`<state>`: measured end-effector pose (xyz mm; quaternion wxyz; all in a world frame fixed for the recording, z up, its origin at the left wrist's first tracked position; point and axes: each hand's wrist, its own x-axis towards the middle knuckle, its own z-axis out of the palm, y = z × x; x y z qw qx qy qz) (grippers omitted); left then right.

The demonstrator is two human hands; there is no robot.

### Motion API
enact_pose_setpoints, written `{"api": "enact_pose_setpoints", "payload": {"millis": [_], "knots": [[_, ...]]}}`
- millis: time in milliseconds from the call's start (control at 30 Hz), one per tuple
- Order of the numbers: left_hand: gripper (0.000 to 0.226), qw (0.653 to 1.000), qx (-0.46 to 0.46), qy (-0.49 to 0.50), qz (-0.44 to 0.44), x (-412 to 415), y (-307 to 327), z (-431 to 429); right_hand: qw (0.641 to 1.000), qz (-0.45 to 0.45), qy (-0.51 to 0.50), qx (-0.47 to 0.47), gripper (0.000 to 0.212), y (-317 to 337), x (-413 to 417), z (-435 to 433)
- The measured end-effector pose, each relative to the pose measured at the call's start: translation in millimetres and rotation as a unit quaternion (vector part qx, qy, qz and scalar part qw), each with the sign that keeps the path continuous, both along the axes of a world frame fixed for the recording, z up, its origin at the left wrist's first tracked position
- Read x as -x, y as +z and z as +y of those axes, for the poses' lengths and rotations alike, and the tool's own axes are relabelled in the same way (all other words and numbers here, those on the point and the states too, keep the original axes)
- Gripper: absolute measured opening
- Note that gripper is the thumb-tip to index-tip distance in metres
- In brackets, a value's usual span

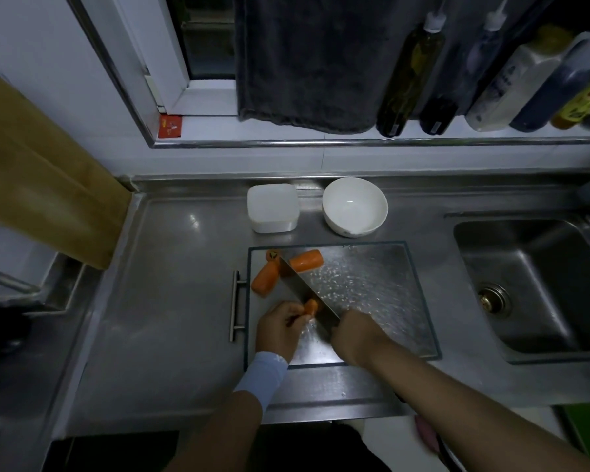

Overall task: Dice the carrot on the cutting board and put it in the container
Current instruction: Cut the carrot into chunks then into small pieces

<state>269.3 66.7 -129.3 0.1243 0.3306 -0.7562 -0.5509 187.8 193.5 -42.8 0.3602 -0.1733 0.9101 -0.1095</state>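
While a small orange carrot piece (310, 306) is pinched by the fingers (297, 320) of the left hand (280, 330) on the textured glass cutting board (372, 291) and a steel cleaver (305, 289) is gripped by the right hand (356, 332), two large carrot chunks (305, 260) are left uncut and nothing diced is yet seen for the white square plastic container (273, 207).

- Small carrot piece (310, 306): orange stub, pinched at the left hand (280, 330) fingertips, against the knife (307, 294) blade.
- Left chunk (265, 281): thick, orange, lying flat beyond those fingertips, left of the blade.
- Far chunk (305, 260): similar, right of the blade tip, farther out.
- Stem end (272, 255): farthest from the fingers.
- Cutting board (372, 284): clear, textured, under both hands.
- Container (273, 207): white, square, well beyond the fingertips, off the board.
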Motion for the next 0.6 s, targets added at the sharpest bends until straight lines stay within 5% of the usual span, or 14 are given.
{"api": "enact_pose_setpoints", "payload": {"millis": [600], "knots": [[0.008,0.988,0.101,-0.105,-0.048,-3.6,20.9,-5.0,0.998,-0.006,-0.02,0.062,0.024,-8.2,-7.8,15.8]]}}
